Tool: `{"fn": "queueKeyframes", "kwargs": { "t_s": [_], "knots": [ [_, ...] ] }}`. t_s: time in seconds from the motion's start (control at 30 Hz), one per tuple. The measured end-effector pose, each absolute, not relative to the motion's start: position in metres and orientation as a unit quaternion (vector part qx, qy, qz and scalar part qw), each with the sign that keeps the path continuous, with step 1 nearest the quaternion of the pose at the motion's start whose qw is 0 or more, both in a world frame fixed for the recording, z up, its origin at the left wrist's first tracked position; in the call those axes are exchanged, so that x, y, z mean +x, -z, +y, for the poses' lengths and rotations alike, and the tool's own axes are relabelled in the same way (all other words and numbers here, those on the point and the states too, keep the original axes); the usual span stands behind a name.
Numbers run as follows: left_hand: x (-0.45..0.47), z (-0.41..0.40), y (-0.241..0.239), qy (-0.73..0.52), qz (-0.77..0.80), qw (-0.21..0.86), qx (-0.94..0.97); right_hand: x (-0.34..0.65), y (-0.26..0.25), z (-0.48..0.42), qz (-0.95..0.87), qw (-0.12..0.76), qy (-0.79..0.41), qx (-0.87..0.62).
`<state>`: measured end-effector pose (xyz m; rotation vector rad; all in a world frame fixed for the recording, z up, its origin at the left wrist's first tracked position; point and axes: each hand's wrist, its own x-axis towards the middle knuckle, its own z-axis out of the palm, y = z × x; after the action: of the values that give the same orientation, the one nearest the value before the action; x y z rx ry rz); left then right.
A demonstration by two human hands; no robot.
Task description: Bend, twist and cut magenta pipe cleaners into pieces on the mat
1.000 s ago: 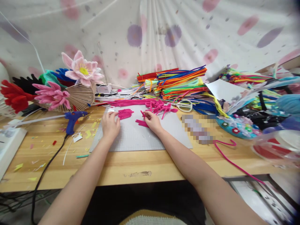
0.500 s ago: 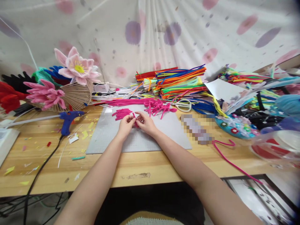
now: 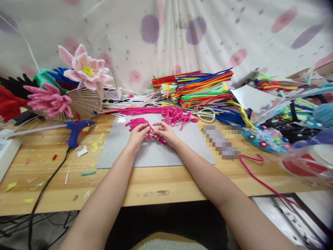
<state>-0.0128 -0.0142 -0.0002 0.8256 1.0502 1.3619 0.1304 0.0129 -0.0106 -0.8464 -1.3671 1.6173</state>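
Note:
Both my hands meet over a grey cutting mat [image 3: 145, 156] on the wooden table. My left hand [image 3: 137, 136] and my right hand [image 3: 165, 133] pinch short pink pipe cleaner pieces [image 3: 151, 132] between their fingertips. A small pile of cut pink pieces [image 3: 135, 123] lies just beyond my left hand. Bent pink petal shapes [image 3: 178, 116] lie beyond my right hand, and long pink pipe cleaners [image 3: 140, 110] run along the mat's far edge.
A blue glue gun [image 3: 75, 127] with a black cord lies left of the mat. White-handled scissors [image 3: 205, 114] lie at the far right of it. Stacked coloured pipe cleaners [image 3: 203, 88], finished fuzzy flowers [image 3: 83, 69] and scraps crowd the back. A loose pink pipe cleaner [image 3: 253, 173] trails right.
My left hand left the pile of cut pieces and came right to meet my right hand. Both now pinch pink pieces together at the mat's middle.

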Motion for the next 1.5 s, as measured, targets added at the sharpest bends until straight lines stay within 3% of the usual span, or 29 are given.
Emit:
{"fn": "queueKeyframes", "kwargs": {
  "t_s": [0.3,0.43,0.6,0.73,0.97,1.1,1.27,1.5],
  "knots": [
    [-0.011,-0.013,0.003,-0.589,0.443,0.576,0.355,0.126,0.017,0.015,-0.643,0.378,-0.575,-0.335],
    [-0.019,-0.008,0.002,-0.625,0.442,0.561,0.315,0.134,0.015,0.018,-0.727,0.405,-0.361,-0.42],
    [-0.028,-0.004,0.001,-0.64,0.456,0.549,0.285,0.15,0.012,0.021,-0.818,0.282,-0.191,-0.464],
    [-0.028,-0.007,-0.001,-0.633,0.441,0.551,0.318,0.152,0.012,0.019,-0.845,0.229,-0.158,-0.458],
    [-0.024,-0.009,0.0,-0.621,0.426,0.553,0.357,0.149,0.01,0.016,-0.831,0.242,-0.133,-0.483],
    [-0.022,-0.01,0.0,-0.603,0.452,0.551,0.359,0.149,0.014,0.023,-0.78,0.325,-0.199,-0.497],
    [-0.019,-0.013,-0.002,-0.579,0.486,0.542,0.366,0.145,0.02,0.029,-0.603,0.46,-0.481,-0.439],
    [-0.017,-0.014,-0.004,-0.582,0.42,0.603,0.349,0.14,0.015,0.022,-0.556,0.472,-0.58,-0.363]
  ]
}}
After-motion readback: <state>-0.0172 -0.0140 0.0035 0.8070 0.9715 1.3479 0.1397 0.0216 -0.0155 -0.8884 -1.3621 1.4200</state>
